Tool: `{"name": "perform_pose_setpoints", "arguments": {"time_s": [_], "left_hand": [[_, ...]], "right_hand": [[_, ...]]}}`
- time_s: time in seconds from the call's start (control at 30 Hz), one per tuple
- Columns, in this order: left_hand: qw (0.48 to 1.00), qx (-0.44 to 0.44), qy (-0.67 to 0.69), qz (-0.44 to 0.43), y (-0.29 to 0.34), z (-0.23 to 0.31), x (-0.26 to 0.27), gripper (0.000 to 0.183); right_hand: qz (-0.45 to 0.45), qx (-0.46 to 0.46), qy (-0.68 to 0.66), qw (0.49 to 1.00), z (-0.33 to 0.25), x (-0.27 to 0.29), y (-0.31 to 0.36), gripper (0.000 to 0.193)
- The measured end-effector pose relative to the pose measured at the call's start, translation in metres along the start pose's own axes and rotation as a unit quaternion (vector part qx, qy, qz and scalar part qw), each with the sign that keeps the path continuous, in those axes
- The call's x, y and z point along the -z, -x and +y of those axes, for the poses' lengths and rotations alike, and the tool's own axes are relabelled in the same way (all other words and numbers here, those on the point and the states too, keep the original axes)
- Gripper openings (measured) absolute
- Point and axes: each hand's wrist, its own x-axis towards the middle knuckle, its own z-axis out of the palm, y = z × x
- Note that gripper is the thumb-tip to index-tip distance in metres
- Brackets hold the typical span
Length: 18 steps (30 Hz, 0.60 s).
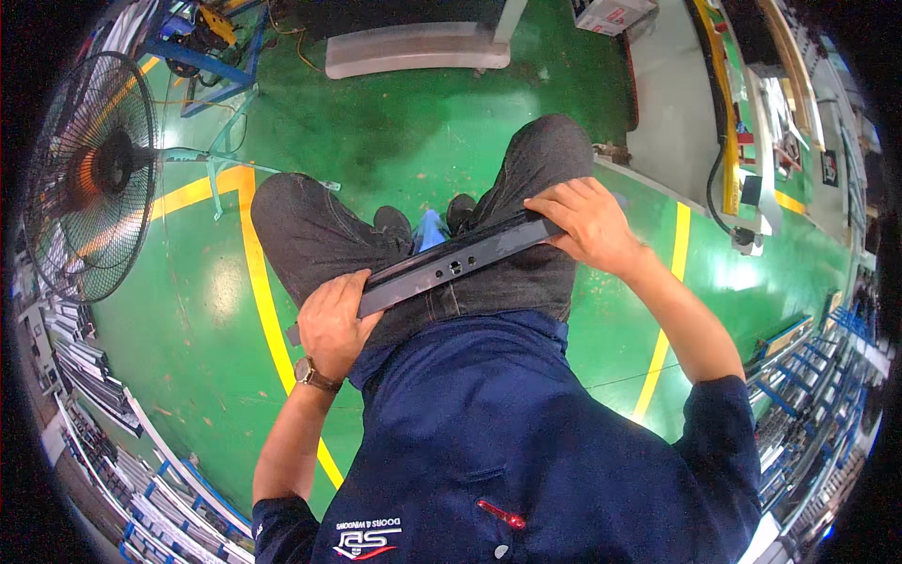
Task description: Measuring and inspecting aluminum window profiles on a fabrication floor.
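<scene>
A dark grey metal profile [418, 285] with a few cut holes near its middle lies slantwise across my lap, its right end farther from me. Toward its left end, my left hand [331, 322] is wrapped round it, fingers over the far edge. My right hand [587, 224] grips the other end above my right thigh. Both hands are closed on the bar. A piece of light blue cloth or similar material [430, 231] shows between my knees, partly hidden behind the profile.
A black standing fan [115, 162] is on the left, near a blue metal frame [211, 58]. Long profiles [94, 376] are stacked at lower left, and racks of more stock [813, 376] stand at right. A grey machine panel [672, 113] is at upper right. Yellow lines mark the green floor [188, 310].
</scene>
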Motion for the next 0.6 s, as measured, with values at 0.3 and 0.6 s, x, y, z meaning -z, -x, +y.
{"name": "perform_pose_setpoints", "arguments": {"time_s": [0.3,0.6], "left_hand": [[1.0,0.007,0.003,-0.001,-0.0041,0.0007,0.0017,0.063],[1.0,-0.018,-0.004,0.023,0.0031,-0.003,-0.0028,0.068]], "right_hand": [[0.011,0.003,-0.005,1.0,0.002,0.0019,-0.0035,0.069],[0.008,-0.015,-0.008,1.0,-0.0011,-0.0023,0.0,0.07]]}}
